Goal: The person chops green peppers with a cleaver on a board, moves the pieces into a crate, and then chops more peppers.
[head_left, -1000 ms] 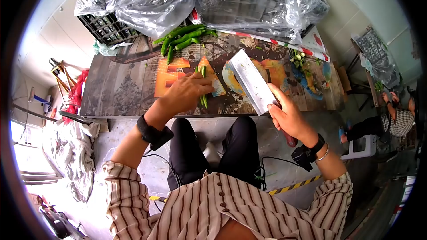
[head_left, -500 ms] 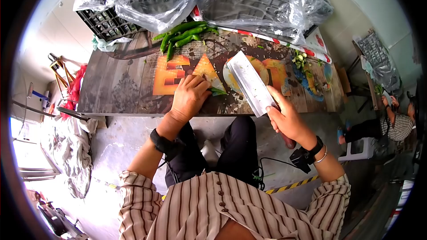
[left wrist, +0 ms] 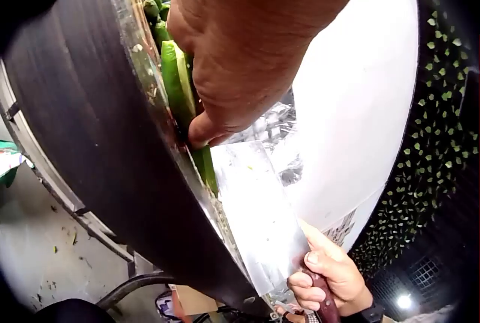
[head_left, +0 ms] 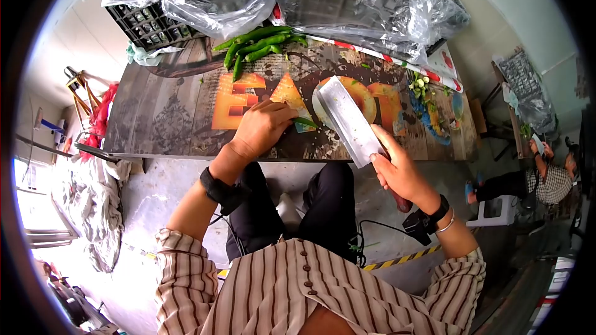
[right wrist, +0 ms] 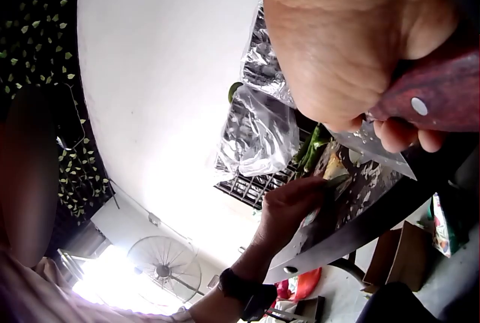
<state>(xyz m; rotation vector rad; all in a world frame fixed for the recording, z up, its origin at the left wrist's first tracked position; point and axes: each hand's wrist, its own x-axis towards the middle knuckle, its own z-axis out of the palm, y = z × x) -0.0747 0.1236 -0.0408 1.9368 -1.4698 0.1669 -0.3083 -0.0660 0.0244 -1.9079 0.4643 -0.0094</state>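
Observation:
My left hand (head_left: 264, 125) rests low over the table and holds green pepper pieces under curled fingers; one tip (head_left: 305, 123) sticks out to the right. In the left wrist view, the thumb presses on the split green pepper (left wrist: 178, 87), whose pale cut side shows. My right hand (head_left: 400, 170) grips the dark red handle (right wrist: 439, 98) of a cleaver (head_left: 351, 118). Its broad blade, dotted with bits, slants up and left, to the right of the pepper tip. Several whole green peppers (head_left: 261, 46) lie in a pile behind my left hand.
Crates covered in clear plastic (head_left: 372, 0) stand along the back of the wooden table (head_left: 167, 105). Cut pepper stem ends (head_left: 420, 84) lie at the right, and small bits dot the tabletop. Another person (head_left: 549, 177) sits far right.
The pepper pieces under my left hand have turned from pointing toward me to pointing right, with the fingers now curled over them. The cleaver has stayed nearly in place.

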